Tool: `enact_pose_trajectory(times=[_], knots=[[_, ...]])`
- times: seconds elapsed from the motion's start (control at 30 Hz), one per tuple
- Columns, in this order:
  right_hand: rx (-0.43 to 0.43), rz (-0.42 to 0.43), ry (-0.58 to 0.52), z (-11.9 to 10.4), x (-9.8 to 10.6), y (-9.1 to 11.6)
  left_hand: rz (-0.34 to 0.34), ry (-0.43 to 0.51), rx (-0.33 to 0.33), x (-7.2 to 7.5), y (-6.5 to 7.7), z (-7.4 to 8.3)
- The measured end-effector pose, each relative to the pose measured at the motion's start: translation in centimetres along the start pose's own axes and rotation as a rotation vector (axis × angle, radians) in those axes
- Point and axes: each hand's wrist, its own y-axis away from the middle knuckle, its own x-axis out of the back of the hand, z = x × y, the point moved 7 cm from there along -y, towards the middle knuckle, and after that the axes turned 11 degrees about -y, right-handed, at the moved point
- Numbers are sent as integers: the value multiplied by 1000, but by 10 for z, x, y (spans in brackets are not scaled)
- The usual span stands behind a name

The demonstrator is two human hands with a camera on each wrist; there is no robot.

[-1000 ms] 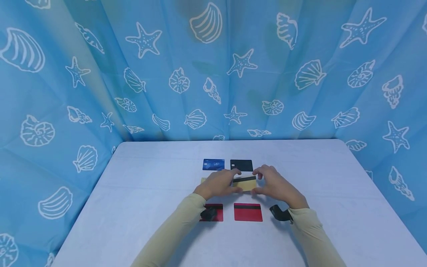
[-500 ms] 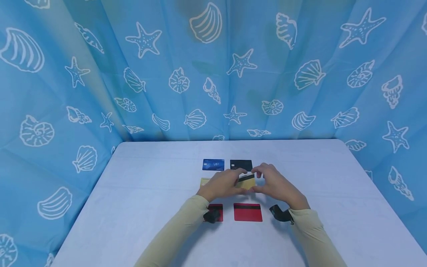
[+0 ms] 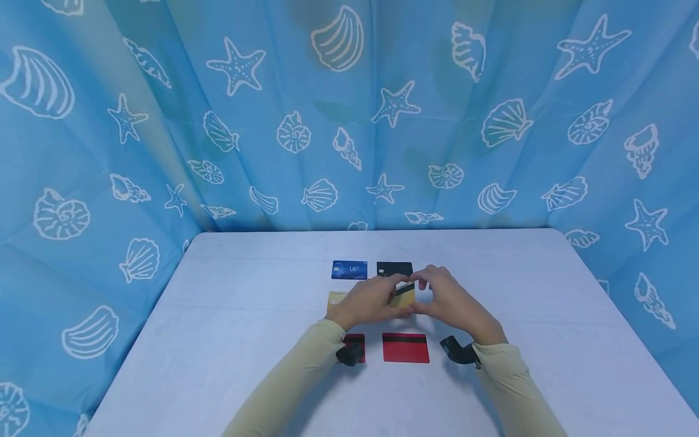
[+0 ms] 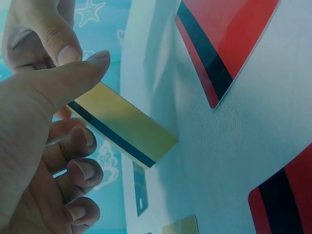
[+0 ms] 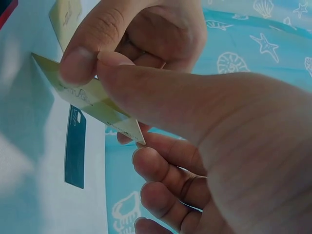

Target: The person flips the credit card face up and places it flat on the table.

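Observation:
Just above the table a gold bank card (image 3: 405, 297) with a dark stripe is held tilted between the two hands. My left hand (image 3: 371, 300) pinches it, the thumb lying across one end in the left wrist view. On the other side my right hand (image 3: 457, 303) grips the same card (image 5: 105, 112) by thumb and index finger, its other fingers loosely bent. The two thumbs meet at the card's near edge. A second gold card (image 3: 335, 297) lies on the table, partly hidden behind my left hand.
Farther back lie a blue VIP card (image 3: 349, 270) and a black card (image 3: 394, 268). Nearer are a red card (image 3: 406, 349) and another red card (image 3: 358, 338), partly covered by the left wrist camera (image 3: 349, 354). A shell-patterned curtain (image 3: 327, 121) hangs behind the white table (image 3: 246, 303).
My left hand has shifted right along the gold card, closing the gap to my right hand. The card has tilted more, and less of it shows. The right hand has barely moved.

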Motion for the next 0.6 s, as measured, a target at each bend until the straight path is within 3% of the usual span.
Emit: enact_pose_trajectory(times=[0.33,0.6], knots=[[4,7,1,-4,1,1,13,25,-7,2,-1,0],[-4,-31,-27,7,-2,-2,22,50,-3,3,-1,-3]])
